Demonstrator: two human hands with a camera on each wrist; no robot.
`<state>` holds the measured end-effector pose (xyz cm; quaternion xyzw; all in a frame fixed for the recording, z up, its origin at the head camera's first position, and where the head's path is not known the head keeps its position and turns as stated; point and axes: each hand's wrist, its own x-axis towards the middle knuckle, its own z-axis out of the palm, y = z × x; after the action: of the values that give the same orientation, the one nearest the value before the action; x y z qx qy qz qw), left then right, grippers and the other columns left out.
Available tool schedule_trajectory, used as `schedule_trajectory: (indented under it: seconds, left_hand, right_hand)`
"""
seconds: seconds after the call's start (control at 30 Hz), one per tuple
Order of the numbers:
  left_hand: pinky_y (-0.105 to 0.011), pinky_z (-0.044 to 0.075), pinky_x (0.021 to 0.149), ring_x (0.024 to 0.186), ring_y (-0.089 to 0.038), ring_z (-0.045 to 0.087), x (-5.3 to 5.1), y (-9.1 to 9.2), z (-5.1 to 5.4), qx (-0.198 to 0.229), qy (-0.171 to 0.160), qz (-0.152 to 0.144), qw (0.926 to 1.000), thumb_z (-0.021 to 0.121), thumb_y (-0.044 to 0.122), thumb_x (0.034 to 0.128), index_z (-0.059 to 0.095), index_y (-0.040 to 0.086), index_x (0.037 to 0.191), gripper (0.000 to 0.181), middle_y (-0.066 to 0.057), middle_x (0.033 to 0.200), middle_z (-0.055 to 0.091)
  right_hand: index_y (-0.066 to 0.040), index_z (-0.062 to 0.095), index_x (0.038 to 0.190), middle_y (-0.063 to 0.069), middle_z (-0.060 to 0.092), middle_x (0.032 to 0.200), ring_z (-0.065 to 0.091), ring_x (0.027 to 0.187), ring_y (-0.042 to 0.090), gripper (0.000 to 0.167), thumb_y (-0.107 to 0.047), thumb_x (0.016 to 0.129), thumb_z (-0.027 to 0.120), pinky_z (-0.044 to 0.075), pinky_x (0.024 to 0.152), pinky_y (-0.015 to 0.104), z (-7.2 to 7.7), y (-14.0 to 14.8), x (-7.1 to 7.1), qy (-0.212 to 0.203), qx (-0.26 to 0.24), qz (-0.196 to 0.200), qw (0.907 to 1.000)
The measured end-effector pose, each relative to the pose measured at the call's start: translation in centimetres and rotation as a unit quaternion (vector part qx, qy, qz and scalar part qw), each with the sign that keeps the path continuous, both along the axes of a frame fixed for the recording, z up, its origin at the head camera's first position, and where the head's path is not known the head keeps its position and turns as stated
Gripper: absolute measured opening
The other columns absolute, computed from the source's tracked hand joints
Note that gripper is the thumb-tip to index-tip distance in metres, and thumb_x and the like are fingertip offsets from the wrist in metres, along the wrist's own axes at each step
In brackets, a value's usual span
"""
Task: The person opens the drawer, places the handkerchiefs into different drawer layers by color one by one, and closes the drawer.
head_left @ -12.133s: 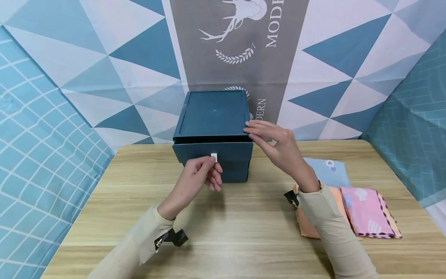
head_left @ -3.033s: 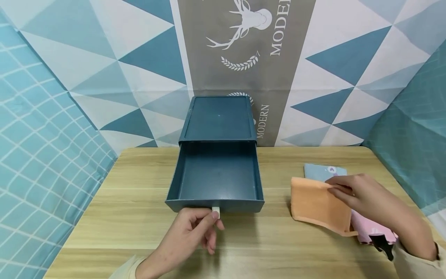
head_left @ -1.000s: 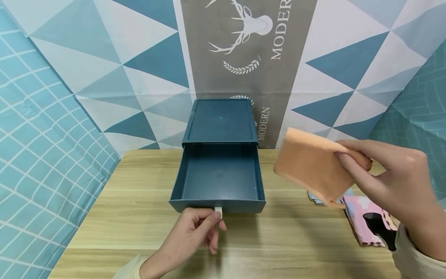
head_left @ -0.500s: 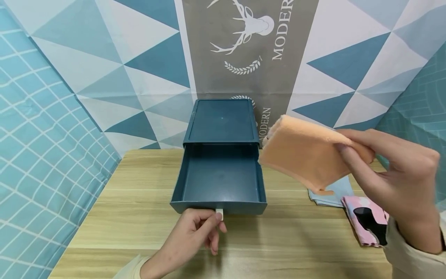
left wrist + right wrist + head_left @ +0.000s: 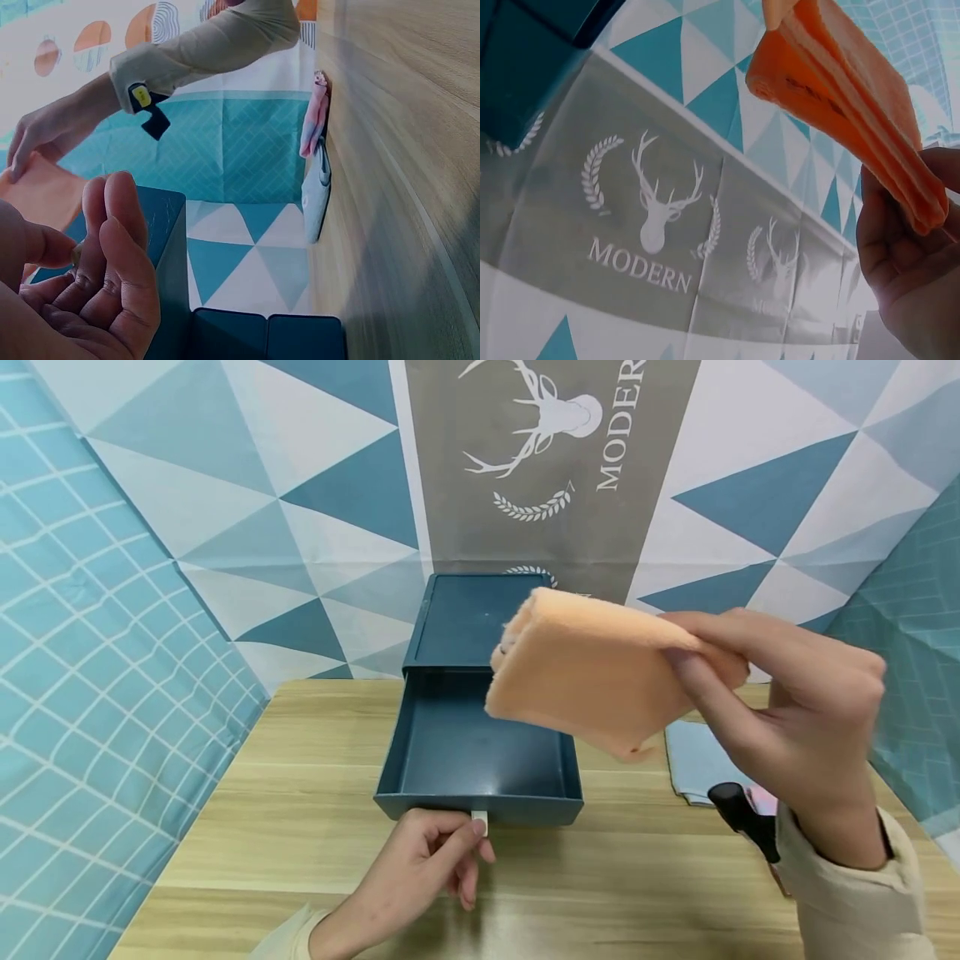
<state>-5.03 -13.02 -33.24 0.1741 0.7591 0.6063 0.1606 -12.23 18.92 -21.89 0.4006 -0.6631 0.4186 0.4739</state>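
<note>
A folded orange towel [image 5: 592,668] hangs in the air over the right part of the pulled-out drawer [image 5: 480,810]. My right hand [image 5: 795,702] pinches its right end between thumb and fingers; the right wrist view shows the towel's folded layers [image 5: 847,97]. The dark blue drawer box [image 5: 461,618] stands against the wall, partly covered by the towel. At the drawer's front, my left hand [image 5: 420,868] pinches the small white pull tab [image 5: 480,822]. The visible part of the drawer's inside holds nothing.
A folded light blue towel [image 5: 705,764] lies on the wooden table [image 5: 300,777] to the right of the drawer. A pink towel [image 5: 315,116] lies near it, mostly hidden by the right arm in the head view. Patterned cloth [image 5: 345,527] hangs behind.
Since the first frame the drawer has been pulled out. The right hand has picked up the orange towel and carried it left and up, over the drawer. The left hand keeps holding the tab.
</note>
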Motion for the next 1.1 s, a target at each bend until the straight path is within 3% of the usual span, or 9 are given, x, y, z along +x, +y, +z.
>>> schedule_trajectory:
  seconds: [0.13,0.23,0.43,0.57,0.83,0.97,1.1]
  left_hand:
    - [-0.037,0.057,0.056,0.054,-0.022,0.066,0.0,0.0,0.0,0.002,-0.001,-0.001,1.0000,0.049,0.032,0.1061,0.070,0.008,0.087,0.037,-0.008,0.061,0.065]
    - [-0.039,0.057,0.056,0.054,-0.021,0.065,0.0,0.0,0.0,0.005,0.006,-0.004,1.0000,0.049,0.032,0.1064,0.070,0.007,0.087,0.037,-0.008,0.060,0.064]
    - [-0.040,0.057,0.055,0.053,-0.021,0.065,-0.1,0.0,0.0,0.007,0.011,-0.005,0.9999,0.048,0.031,0.1068,0.070,0.007,0.086,0.038,-0.008,0.060,0.064]
    - [-0.044,0.057,0.054,0.053,-0.021,0.065,-0.1,0.0,0.1,0.008,0.011,-0.004,0.9999,0.048,0.032,0.1065,0.070,0.007,0.086,0.039,-0.008,0.060,0.064]
    - [-0.043,0.056,0.052,0.052,-0.019,0.065,-0.1,-0.1,0.1,0.007,0.018,-0.009,0.9998,0.048,0.034,0.1063,0.070,0.008,0.086,0.039,-0.007,0.060,0.064]
    - [-0.042,0.057,0.053,0.053,-0.018,0.065,-0.1,-0.2,0.1,0.004,0.014,-0.012,0.9998,0.048,0.032,0.1064,0.070,0.008,0.087,0.038,-0.007,0.061,0.064]
    - [-0.041,0.057,0.053,0.054,-0.017,0.065,-0.1,-0.2,0.1,0.004,0.006,-0.013,0.9999,0.049,0.031,0.1064,0.070,0.008,0.088,0.036,-0.007,0.061,0.064]
  right_hand:
    - [0.010,0.075,0.092,0.015,0.067,0.073,0.046,0.064,0.011,0.015,0.008,0.077,0.076,0.031,0.067,0.018,0.3,-2.1,-0.3,0.015,-0.029,0.039,0.9987]
    - [0.007,0.076,0.093,0.013,0.069,0.073,0.046,0.062,0.011,0.013,0.003,0.080,0.076,0.033,0.065,0.018,0.7,-3.8,-0.2,0.028,-0.029,0.046,0.9981]
    - [0.002,0.077,0.095,0.011,0.074,0.082,0.055,0.060,0.012,0.015,-0.011,0.089,0.073,0.042,0.063,0.019,1.2,-6.5,0.4,0.034,0.010,0.044,0.9984]
    - [0.002,0.077,0.097,0.008,0.073,0.081,0.053,0.059,0.009,0.020,-0.017,0.094,0.069,0.041,0.060,0.019,0.9,-7.7,0.3,0.027,0.029,0.055,0.9977]
    - [0.000,0.074,0.107,0.004,0.073,0.087,0.053,0.064,0.007,0.026,-0.022,0.100,0.062,0.042,0.060,0.020,-0.8,-8.2,-0.3,-0.036,0.094,0.061,0.9930]
    - [-0.002,0.074,0.110,0.004,0.075,0.093,0.060,0.070,0.006,0.018,-0.007,0.095,0.067,0.046,0.064,0.020,-1.9,-8.3,-0.6,-0.077,0.098,0.081,0.9888]
    - [-0.003,0.074,0.110,0.004,0.075,0.100,0.068,0.083,0.010,0.026,0.007,0.086,0.069,0.050,0.073,0.021,-2.6,-8.3,-0.7,-0.112,0.087,0.100,0.9849]
